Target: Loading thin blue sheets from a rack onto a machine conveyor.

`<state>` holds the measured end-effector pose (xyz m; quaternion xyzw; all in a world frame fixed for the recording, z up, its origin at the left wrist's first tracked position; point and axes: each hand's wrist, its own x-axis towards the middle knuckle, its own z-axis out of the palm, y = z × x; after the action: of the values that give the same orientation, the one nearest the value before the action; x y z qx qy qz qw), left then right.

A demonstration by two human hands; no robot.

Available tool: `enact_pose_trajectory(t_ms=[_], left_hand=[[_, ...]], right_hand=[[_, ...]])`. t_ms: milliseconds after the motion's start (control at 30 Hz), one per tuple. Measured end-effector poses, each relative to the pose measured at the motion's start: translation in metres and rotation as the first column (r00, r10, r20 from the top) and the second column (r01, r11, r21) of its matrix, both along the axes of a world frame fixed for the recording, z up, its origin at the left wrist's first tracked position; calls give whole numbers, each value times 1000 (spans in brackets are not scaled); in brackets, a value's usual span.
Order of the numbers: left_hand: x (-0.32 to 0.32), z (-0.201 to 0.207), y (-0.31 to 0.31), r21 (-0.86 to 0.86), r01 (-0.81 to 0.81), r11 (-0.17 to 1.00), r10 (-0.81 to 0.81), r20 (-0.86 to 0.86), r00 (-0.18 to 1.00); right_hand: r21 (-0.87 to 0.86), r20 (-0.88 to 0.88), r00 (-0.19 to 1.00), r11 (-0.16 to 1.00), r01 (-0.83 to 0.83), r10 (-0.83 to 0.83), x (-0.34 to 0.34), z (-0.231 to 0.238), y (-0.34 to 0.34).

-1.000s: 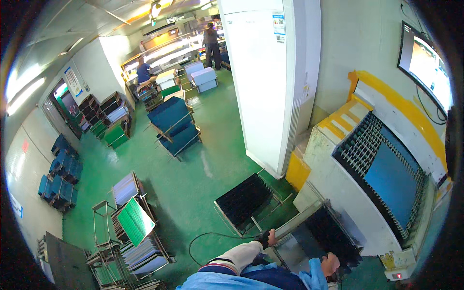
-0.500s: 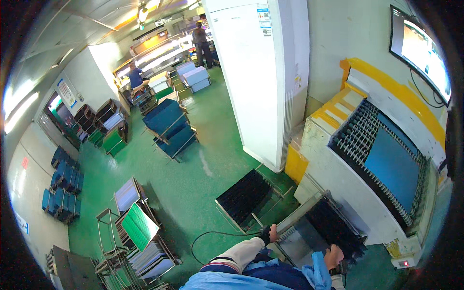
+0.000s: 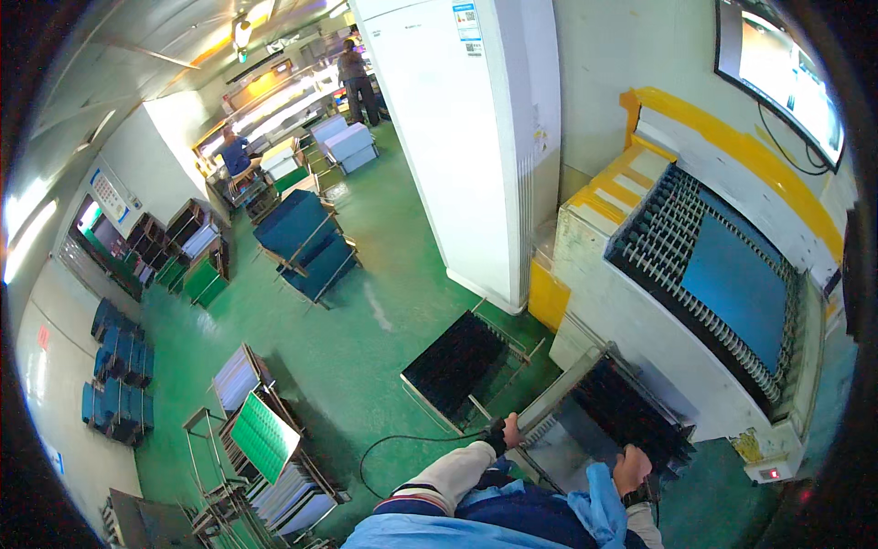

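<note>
Hands first: your left hand (image 3: 508, 428) is closed around the near-left corner of a grey slotted rack (image 3: 594, 425), and your right hand (image 3: 631, 468) grips its near edge farther right, fingers curled over the rim. That one rack sits low in front of you, tilted, its dark slotted inside facing up, pressed against the foot of the white machine (image 3: 640, 302).

One blue panel (image 3: 736, 284) lies on the machine's black toothed bed. Just left of the rack, one flat black tray (image 3: 455, 364) rests in a wire frame on the green floor (image 3: 366, 302), and one black cable (image 3: 402, 444) loops from it toward your knees.

Farther out, one white pillar (image 3: 466, 137) rises ahead. One cart of dark blue panels (image 3: 306, 242) stands beyond it. One green board (image 3: 263, 437) leans in the racks at your lower left. Two people stand at the far benches; their hands are too small to make out.
</note>
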<state>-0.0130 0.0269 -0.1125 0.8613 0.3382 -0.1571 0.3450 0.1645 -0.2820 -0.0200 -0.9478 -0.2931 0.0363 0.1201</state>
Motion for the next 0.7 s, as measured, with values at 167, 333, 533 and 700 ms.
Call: enact_pose_trajectory(t_ms=[167, 333, 533, 700], left_hand=[[-1, -1, 0, -7, -54, 999, 54, 80, 995], [-5, -62, -1, 17, -63, 998, 59, 192, 980], [-8, -61, 21, -204, 103, 974, -63, 196, 979], [-2, -27, 22, -354, 13, 935, 37, 132, 991]], right_hand=[[79, 88, 996, 997, -1, -6, 1, -24, -6], [34, 122, 993, 999, -13, 8, 3, -28, -6], [-2, -5, 996, 996, 93, -93, -5, 3, 4], [101, -150, 988, 995, -3, 18, 7, 19, -5]])
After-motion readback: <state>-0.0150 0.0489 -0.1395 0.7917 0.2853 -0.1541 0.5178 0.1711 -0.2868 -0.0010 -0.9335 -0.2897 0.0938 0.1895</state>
